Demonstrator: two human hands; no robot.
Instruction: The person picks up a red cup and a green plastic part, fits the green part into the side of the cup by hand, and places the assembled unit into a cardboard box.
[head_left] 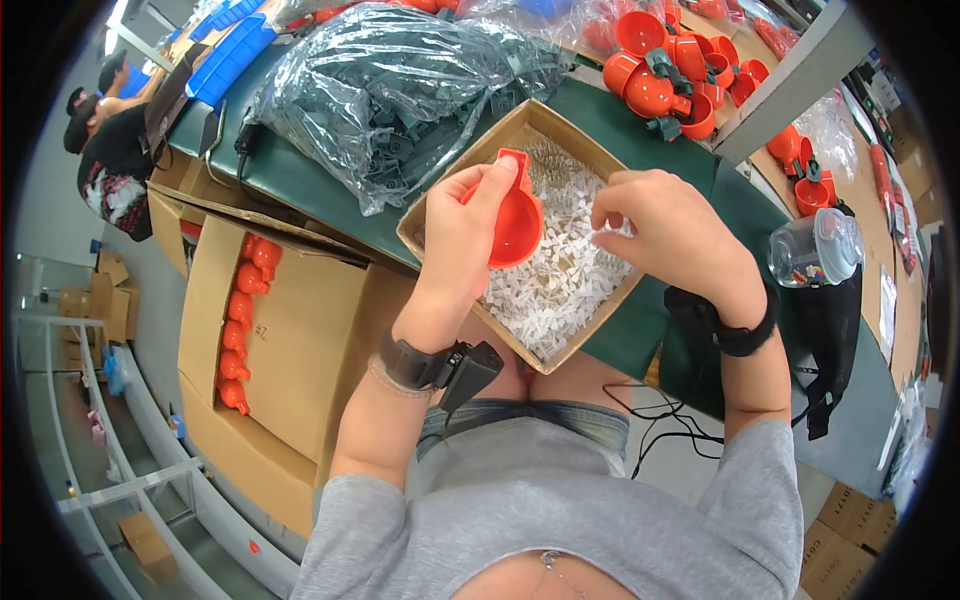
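My left hand [455, 235] grips a red plastic cup [517, 230] by its flat tab, thumb on top, with the cup's hollow facing up. Beneath both hands is a shallow cardboard tray [586, 345]. Many small white plastic pieces [555, 300] fill its near part, and thin metal pieces like springs [552, 160] lie toward its far corner. Over the tray's right side my right hand [680, 228] is closed, its fingertips pinched together just above the white pieces. Whatever those fingertips hold, if anything, is too small to make out.
A clear bag of dark grey-green parts [390, 110] lies behind the tray. Red cups with dark fittings [655, 90] are heaped at the far right, near a grey post [785, 80]. A lidded clear bottle [810, 255] stands right; an open carton [300, 340] holding red cups [238, 308] sits left.
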